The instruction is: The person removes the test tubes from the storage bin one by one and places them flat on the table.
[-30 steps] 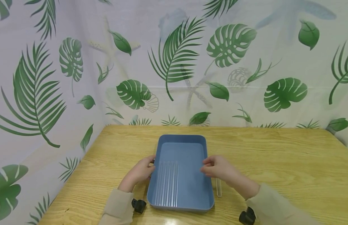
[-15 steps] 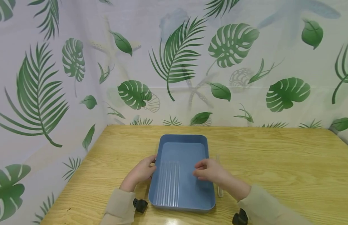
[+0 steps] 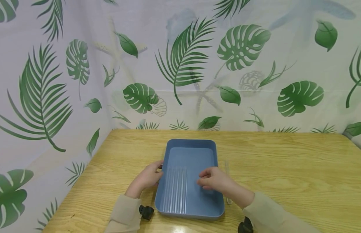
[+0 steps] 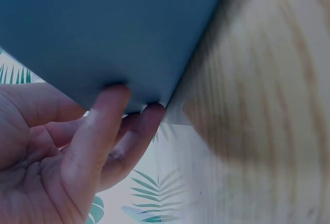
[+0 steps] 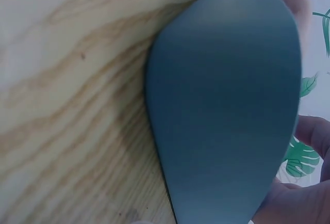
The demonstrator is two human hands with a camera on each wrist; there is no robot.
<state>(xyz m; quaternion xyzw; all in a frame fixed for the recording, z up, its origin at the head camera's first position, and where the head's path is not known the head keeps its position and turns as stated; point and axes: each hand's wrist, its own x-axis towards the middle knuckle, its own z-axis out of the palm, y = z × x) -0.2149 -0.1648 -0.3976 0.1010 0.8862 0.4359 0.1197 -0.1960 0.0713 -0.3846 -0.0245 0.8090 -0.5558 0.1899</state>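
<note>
A blue rectangular tray (image 3: 197, 202) stands on the wooden table. Inside it, several clear tubes (image 3: 174, 191) lie side by side along the left part. My left hand (image 3: 148, 176) rests against the tray's left outer wall; in the left wrist view its fingertips touch the blue wall. My right hand (image 3: 216, 179) is over the tray's right half, to the right of the tubes. Its fingers are loosely bent, with a gap and no thing visible between them. In the right wrist view the tray wall (image 5: 227, 100) hides part of that hand.
One more clear tube (image 3: 228, 200) lies on the table just right of the tray, partly hidden by the right forearm. The wooden table (image 3: 285, 168) meets a leaf-patterned cloth (image 3: 174, 64) at the back and left.
My right hand has moved left from the tray's right wall to over its inside. The far end of the outside tube has come into view. My left hand stays at the left wall.
</note>
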